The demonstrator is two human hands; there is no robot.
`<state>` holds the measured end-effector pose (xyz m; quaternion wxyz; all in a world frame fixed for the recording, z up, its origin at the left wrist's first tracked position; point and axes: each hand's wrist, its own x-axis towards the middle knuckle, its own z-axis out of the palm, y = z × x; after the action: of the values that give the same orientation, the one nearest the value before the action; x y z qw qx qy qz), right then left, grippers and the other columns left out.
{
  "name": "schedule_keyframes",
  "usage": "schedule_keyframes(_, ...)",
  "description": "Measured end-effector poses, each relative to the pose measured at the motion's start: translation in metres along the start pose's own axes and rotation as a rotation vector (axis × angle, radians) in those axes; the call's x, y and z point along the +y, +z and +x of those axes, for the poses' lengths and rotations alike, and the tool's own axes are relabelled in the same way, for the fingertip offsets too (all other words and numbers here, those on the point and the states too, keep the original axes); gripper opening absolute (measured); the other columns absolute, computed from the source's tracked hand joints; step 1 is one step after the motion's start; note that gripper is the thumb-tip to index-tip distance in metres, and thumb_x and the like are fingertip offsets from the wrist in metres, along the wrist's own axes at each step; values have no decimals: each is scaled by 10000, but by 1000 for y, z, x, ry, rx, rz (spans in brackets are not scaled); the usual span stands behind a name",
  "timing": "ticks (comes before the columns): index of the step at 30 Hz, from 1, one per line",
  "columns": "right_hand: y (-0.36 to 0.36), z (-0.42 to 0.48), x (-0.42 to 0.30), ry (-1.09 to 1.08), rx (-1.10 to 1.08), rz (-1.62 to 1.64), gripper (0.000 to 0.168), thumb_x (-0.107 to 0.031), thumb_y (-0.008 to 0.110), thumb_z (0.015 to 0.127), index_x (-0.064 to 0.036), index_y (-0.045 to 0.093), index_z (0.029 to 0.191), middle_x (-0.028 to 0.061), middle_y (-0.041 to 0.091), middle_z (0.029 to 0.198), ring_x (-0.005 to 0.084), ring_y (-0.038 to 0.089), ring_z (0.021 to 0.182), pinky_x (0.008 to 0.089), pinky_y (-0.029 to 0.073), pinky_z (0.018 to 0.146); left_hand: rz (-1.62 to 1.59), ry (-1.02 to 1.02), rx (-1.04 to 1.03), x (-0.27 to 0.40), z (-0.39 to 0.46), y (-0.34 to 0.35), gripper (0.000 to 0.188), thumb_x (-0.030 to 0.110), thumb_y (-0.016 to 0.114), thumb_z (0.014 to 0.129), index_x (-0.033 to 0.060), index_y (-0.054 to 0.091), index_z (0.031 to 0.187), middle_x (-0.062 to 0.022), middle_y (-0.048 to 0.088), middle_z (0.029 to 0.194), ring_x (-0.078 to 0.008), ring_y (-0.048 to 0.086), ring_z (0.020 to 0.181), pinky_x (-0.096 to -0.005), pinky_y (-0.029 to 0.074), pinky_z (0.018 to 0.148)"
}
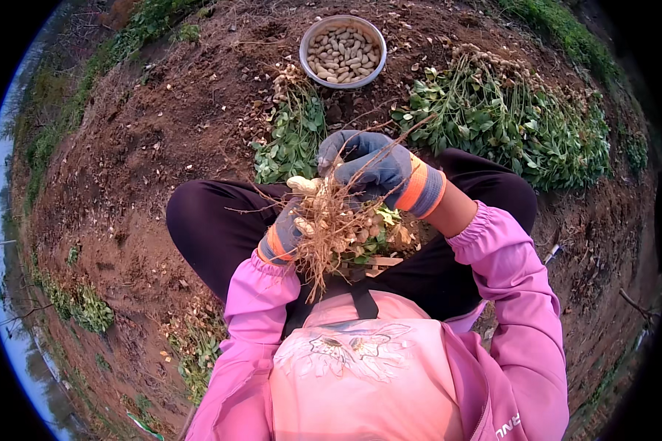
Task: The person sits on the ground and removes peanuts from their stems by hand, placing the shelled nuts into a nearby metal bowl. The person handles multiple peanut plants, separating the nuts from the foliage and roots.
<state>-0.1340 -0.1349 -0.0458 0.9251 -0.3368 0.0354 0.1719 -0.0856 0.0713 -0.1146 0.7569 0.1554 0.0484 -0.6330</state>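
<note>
A bunch of peanut plants (331, 226) is held up over my lap, its thin brown roots and pale pods uppermost. My left hand (284, 234), in a grey glove with an orange-striped cuff, is closed around the bunch from the left, partly hidden behind the roots. My right hand (372, 168), in a matching glove, is at the top right of the bunch with curled fingers by the pods; whether it grips one cannot be seen. Beyond my hands, a round basin (385, 55) on the soil holds many picked peanuts (343, 54).
A large heap of peanut plants (507, 121) lies at the right with pods at its far edge. A smaller bunch (293, 129) lies before the basin. More plants (198, 347) lie on the soil at the lower left. My bent knees flank the hands.
</note>
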Motion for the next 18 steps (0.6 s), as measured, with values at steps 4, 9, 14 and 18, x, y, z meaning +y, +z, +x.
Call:
schedule_keyframes(4, -16, 8, -11, -47, 11, 98, 203, 19, 585, 766, -12, 563, 965, 42, 542, 786, 65, 458, 571, 176, 370, 470, 22, -95, 35, -7, 4, 23, 383, 270, 479, 883, 19, 440, 1170, -128, 539, 1042, -271, 559, 956, -416, 479, 857)
schedule_keyframes(9, -9, 2, -13, 167, 92, -381, 175, -34, 571, 797, -26, 586, 971, -2, 551, 776, 29, 431, 549, 169, 371, 509, 81, -137, -16, -8, 2, 35, 287, 221, 525, 822, 47, 482, 1046, -59, 516, 989, -188, 543, 918, -323, 442, 834)
schedule_keyframes(14, 2, -1, -8, 37, -129, -848, 266, -211, 526, 862, -19, 602, 1029, 39, 614, 935, 113, 566, 855, 257, 457, 772, 821, -4, -58, -11, -3, 20, 502, 109, 671, 732, 37, 464, 1184, -46, 505, 1142, -183, 521, 1013, -315, 397, 919)
schedule_keyframes(18, 12, 0, -6, -200, -271, -1212, 314, -286, 585, 815, -29, 603, 994, 62, 618, 862, 123, 577, 787, 269, 475, 690, 1221, 133, -178, -10, -4, 30, 648, 92, 755, 679, 28, 457, 1250, -80, 520, 1213, -178, 499, 1110, -332, 393, 964)
